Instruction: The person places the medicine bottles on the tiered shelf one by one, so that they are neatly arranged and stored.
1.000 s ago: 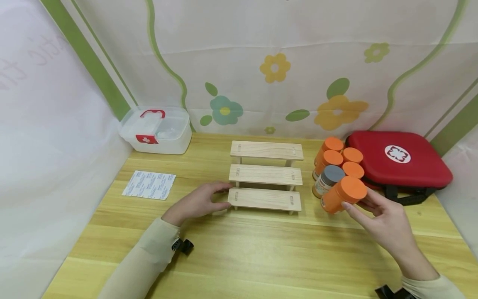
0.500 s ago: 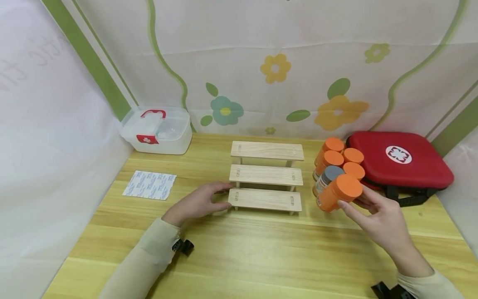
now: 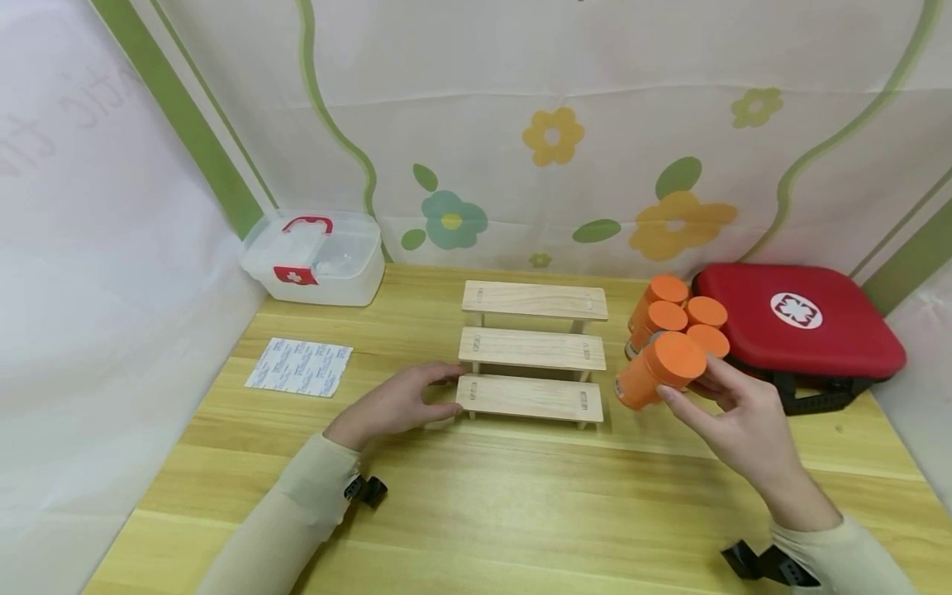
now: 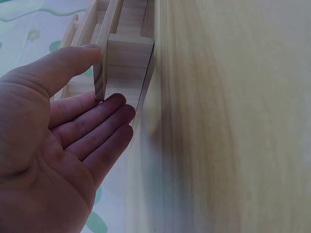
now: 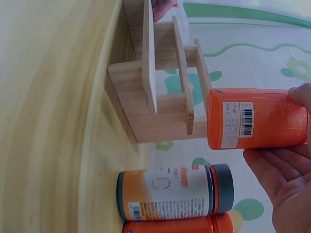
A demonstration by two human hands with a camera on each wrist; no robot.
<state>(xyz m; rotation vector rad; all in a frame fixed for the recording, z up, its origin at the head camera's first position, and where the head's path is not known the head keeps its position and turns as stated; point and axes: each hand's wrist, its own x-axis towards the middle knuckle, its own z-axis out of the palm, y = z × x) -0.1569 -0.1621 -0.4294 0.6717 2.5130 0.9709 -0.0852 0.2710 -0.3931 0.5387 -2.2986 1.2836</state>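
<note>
My right hand (image 3: pixel 751 430) grips an orange pill bottle (image 3: pixel 650 380) with an orange cap, tilted and raised off the table. The right wrist view shows its base and barcode label. Just behind it stands a pill bottle with a grey cap (image 5: pixel 165 194), nearly hidden in the head view. Several more orange-capped bottles (image 3: pixel 667 316) are grouped beyond. A three-step wooden rack (image 3: pixel 530 398) stands mid-table. My left hand (image 3: pixel 397 402) holds the left end of its lowest step between thumb and fingers; in the left wrist view the fingers (image 4: pixel 109 121) look fairly straight.
Right of the bottles lies a red first-aid case (image 3: pixel 803 322) with a black handle. A clear plastic first-aid box (image 3: pixel 316 260) sits at the back left. In front of it lies a printed white packet (image 3: pixel 300 367). A patterned cloth wall (image 3: pixel 476 124) closes off the back.
My right hand has carried the orange bottle left and slightly away from me, now covering most of the grey-capped bottle. The left hand and rack have stayed put.
</note>
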